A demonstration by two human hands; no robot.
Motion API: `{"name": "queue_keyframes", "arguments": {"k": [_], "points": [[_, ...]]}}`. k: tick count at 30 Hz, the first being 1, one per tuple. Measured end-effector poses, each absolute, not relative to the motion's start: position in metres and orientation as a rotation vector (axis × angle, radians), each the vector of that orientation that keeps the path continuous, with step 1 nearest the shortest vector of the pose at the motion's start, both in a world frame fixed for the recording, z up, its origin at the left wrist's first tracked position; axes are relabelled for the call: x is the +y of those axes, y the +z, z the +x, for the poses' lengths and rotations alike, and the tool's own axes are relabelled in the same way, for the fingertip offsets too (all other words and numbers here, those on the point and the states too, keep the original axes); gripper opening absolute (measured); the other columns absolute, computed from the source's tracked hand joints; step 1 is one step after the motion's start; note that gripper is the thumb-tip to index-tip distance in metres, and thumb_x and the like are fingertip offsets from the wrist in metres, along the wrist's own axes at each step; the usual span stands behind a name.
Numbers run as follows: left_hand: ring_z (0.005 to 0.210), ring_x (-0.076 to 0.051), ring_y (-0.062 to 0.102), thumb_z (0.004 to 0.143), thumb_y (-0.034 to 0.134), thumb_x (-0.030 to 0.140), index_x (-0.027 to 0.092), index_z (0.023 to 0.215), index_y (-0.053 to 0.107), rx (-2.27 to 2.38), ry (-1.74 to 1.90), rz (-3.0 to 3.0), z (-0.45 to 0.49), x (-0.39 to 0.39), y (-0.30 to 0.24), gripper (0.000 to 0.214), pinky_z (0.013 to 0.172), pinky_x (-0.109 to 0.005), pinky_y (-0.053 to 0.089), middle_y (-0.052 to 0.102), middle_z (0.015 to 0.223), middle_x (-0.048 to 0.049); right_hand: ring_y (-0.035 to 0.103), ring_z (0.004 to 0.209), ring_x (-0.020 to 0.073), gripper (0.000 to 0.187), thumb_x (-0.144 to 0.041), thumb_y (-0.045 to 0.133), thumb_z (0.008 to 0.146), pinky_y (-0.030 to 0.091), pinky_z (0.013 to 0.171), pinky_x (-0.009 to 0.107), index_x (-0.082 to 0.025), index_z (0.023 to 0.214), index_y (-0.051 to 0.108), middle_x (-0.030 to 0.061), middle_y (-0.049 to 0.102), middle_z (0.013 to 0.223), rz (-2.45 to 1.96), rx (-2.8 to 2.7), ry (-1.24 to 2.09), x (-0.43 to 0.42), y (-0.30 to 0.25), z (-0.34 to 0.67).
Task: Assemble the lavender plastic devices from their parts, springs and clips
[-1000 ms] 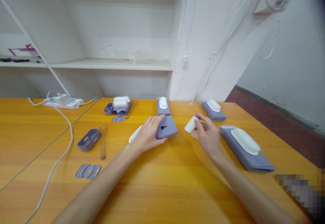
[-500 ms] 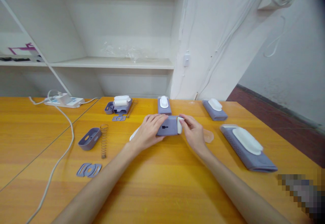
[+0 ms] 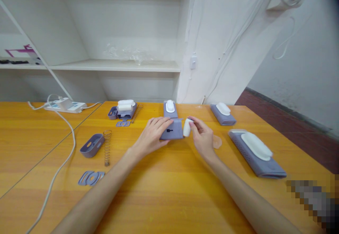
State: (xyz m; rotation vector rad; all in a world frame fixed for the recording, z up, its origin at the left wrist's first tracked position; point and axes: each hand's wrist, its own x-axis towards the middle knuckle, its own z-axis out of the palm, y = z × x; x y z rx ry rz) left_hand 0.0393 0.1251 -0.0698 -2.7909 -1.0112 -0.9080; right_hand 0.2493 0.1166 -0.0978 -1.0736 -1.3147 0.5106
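gripping a purple shell [image 3: 172,132] with the left hand [image 3: 153,135], fingers wrapped over its top and left end, shell lying on the table [image 3: 169,191] just short of the far middle. pinching a white cap [image 3: 186,127] with the right hand [image 3: 203,139], thumb and fingertips closed on it, right at the shell's right end; touching it or a hair apart, cannot tell. just right of that hand, one clear piece [image 3: 217,142] flat on the wood

counting the rest: three finished units, each purple with a white top: middle unit [image 3: 170,108] right behind the shell, right unit [image 3: 222,113] further along the far side, near unit [image 3: 256,153] by the right edge. one heap of parts [image 3: 124,109] left of the middle unit, purple pieces under two white ones. two springs: left spring [image 3: 107,148] lying beside one open tray [image 3: 92,145], far spring [image 3: 137,112] beside the heap. two flat plates: near plate [image 3: 91,178] by the left forearm, far plate [image 3: 123,123] in front of the heap. one power strip [image 3: 66,105] at far left, one white cable [image 3: 65,145] trailing from it toward the near edge. behind the table, one white shelf [image 3: 116,66] with crumpled clear film [image 3: 127,53] on it
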Motion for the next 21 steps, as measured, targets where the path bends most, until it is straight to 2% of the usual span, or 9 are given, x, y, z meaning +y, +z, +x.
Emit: {"name": "queue_keyframes", "arguments": {"k": [5,12,21], "points": [[0.123,-0.028,0.041,0.073,0.063,0.021,0.023,0.136,0.034,-0.952,-0.887,-2.793,0.0387,0.1237,-0.0692,0.069,0.1,-0.047,0.033,0.045,0.137,-0.0108,0.063,0.095,0.0207,0.028,-0.037,0.054,0.086,0.049,0.087,0.036,-0.019,0.105,0.064,0.008,0.067,0.105,-1.076,-1.385,0.567,0.115,-0.0993,0.2461],[0.123,-0.026,0.04,0.073,0.064,0.018,0.021,0.135,0.037,-0.912,-0.83,-2.78,0.0371,0.1233,-0.0686,0.068,0.101,-0.044,0.032,0.046,0.136,-0.0104,0.062,0.098,0.0205,0.023,-0.031,0.056,0.085,0.047,0.09,0.037,-0.021,0.102,0.069,0.0074,0.068,0.105,-1.069,-1.538,0.402,0.1105,-0.0919,0.2496],[0.123,-0.028,0.041,0.075,0.062,0.022,0.022,0.136,0.035,-0.965,-0.857,-2.789,0.0349,0.1249,-0.0669,0.067,0.101,-0.046,0.032,0.044,0.138,-0.0112,0.064,0.094,0.0216,0.032,-0.04,0.054,0.085,0.05,0.087,0.037,-0.017,0.104,0.066,0.0095,0.068,0.106,-1.104,-1.268,0.539,0.113,-0.097,0.2455]]}}
